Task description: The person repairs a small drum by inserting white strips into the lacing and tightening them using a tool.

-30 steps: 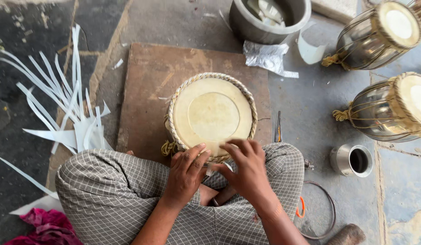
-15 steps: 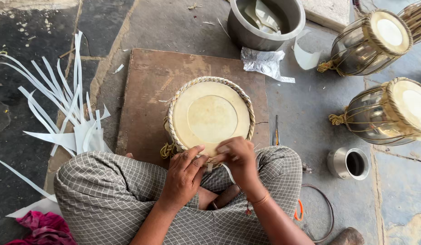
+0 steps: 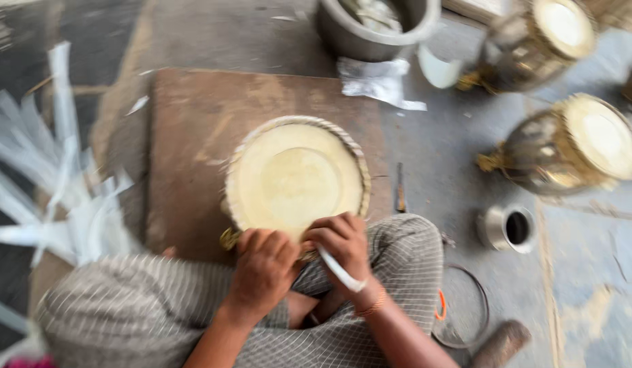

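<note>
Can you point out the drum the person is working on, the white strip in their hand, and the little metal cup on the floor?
drum (image 3: 292, 178): head view, middle of the pale skin.
white strip (image 3: 341, 271): head view, midway along the strip below the right hand.
metal cup (image 3: 497, 228): head view, its shiny outer wall.

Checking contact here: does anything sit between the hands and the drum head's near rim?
Nothing visible does. Left hand and right hand both rest on the drum rim; a white strip runs under the right hand.
</note>
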